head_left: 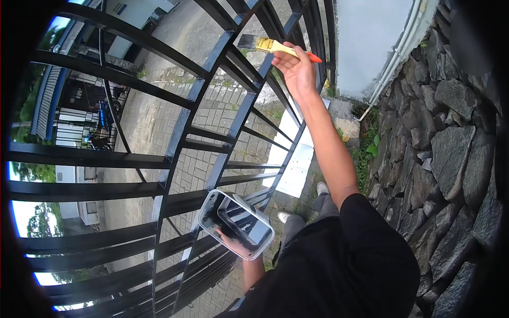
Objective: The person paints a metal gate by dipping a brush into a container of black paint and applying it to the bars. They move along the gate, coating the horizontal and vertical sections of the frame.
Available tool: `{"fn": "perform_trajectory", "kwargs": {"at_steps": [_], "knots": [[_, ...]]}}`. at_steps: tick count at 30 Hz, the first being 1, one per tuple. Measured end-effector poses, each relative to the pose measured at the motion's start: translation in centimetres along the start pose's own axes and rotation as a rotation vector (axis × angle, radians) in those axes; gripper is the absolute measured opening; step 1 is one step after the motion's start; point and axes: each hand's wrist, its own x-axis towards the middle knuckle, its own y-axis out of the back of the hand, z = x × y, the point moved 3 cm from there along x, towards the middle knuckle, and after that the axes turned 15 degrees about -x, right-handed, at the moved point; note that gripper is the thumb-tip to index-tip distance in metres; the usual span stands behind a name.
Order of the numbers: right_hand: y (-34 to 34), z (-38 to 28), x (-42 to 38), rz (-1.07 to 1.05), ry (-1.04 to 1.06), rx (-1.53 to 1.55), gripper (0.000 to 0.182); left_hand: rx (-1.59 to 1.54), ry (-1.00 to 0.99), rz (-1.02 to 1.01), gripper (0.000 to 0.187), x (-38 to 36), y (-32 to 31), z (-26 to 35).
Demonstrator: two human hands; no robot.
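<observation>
My right hand point(298, 73) is closed round the pale handle of a paintbrush point(263, 44). Its dark bristles point left, right by the bars of a black metal fence point(175, 138), and the orange handle end sticks out past my fingers. Lower down, my left hand point(237, 245) supports a clear plastic container point(266, 242) from beneath, its fingers partly showing through the wall. Dark, glossy paint point(225, 212) lies in the container, reflecting the sky and bars. The container sits close beside the lower fence bars.
White sheets point(291, 169) lie on the paving at the fence's foot, near my shoes point(283, 217). A rough stone wall point(450, 159) rises on the right, with white pipes point(392, 66) along a pale wall. Beyond the fence are a paved yard and a shed.
</observation>
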Motion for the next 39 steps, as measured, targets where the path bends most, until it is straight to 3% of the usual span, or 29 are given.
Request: {"fn": "perform_trajectory", "kwargs": {"at_steps": [6, 8, 10, 12, 14, 20, 22, 23, 25, 26, 31, 39], "knots": [[2.7, 2.1, -0.8, 0.114, -0.049, -0.295, 0.031, -0.028, 0.006, 0.017, 0.062, 0.2, 2.2, 1.0], [2.2, 1.7, -0.7, 0.101, -0.045, -0.224, 0.032, -0.031, -0.005, 0.044, 0.062, 0.0, 2.7, 1.1], [1.0, 0.8, -0.7, 0.073, -0.029, -0.004, 0.034, -0.010, 0.053, -0.059, 0.063, -0.9, 2.1, 1.1], [0.4, 0.6, -0.7, 0.038, -0.021, 0.001, 0.033, -0.035, 0.042, -0.028, 0.063, -0.7, 3.2, 1.5], [0.8, 1.0, -0.6, 0.019, 0.016, -0.244, 0.032, -0.067, 0.029, 0.000, 0.064, -0.6, 4.5, 1.7], [5.5, 2.3, -4.9, 0.174, -0.035, -0.314, 0.033, -0.096, -0.118, 0.053, 0.064, -0.1, 8.3, 2.5], [6.2, 2.3, -6.9, 0.234, -0.068, -0.356, 0.033, -0.065, -0.259, 0.052, 0.063, 2.3, 14.4, 2.9], [7.0, 2.5, -7.6, 0.231, -0.062, -0.414, 0.035, 0.144, -0.462, 0.034, 0.063, 2.7, 16.2, 3.0], [8.8, 2.9, -9.1, 0.220, -0.053, -0.522, 0.036, -0.141, -0.350, 0.171, 0.062, -0.6, 9.0, 3.0], [9.5, 3.0, -9.9, 0.213, -0.048, -0.572, 0.036, -0.074, -0.397, 0.068, 0.058, -0.5, 10.3, 3.1], [11.7, 2.1, -13.1, 0.144, 0.055, -0.915, 0.039, -0.238, -0.334, 0.084, 0.057, -1.7, 10.1, 2.6], [5.1, -1.0, -14.7, -0.053, 0.141, -0.942, 0.039, -0.263, -0.358, 0.059, 0.056, -2.5, 9.1, 1.6]]}}
